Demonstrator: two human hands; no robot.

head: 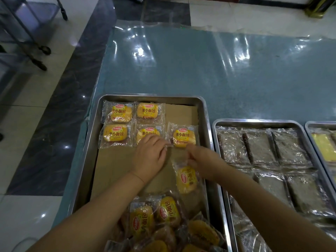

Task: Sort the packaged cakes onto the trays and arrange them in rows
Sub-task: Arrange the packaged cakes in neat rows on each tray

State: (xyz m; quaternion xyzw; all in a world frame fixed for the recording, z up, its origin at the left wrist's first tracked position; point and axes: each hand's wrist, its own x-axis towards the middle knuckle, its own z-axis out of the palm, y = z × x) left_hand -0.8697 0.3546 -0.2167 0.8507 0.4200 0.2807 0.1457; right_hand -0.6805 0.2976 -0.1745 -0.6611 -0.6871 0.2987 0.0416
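Packaged small-bread cakes are being lined up in rows on the cardboard-lined steel tray (204,113), which is being carried by the plastic-covered table (200,70). At the tray's far end, two cakes are lying in the first row and three in the second. The second row's right-end cake (184,136) is being squared up. Its clear wrapper flap is being pinched at the near left corner by the grip of the left hand (149,157). The right hand (200,159) is being held at the cake's near edge with its index finger extended, but it cannot be told whether its grip is pinching film or only touching. Beneath that hand, by the tray's right wall, a sideways cake (186,179) is lying loose, and unsorted cakes (163,220) are heaped at the tray's near end. The risks are judged to be these: the middle cake, overlapped by the left knuckles, could be skewed by a tug on the slippery film, and the sideways cake could be dragged out of place by the right wrist.
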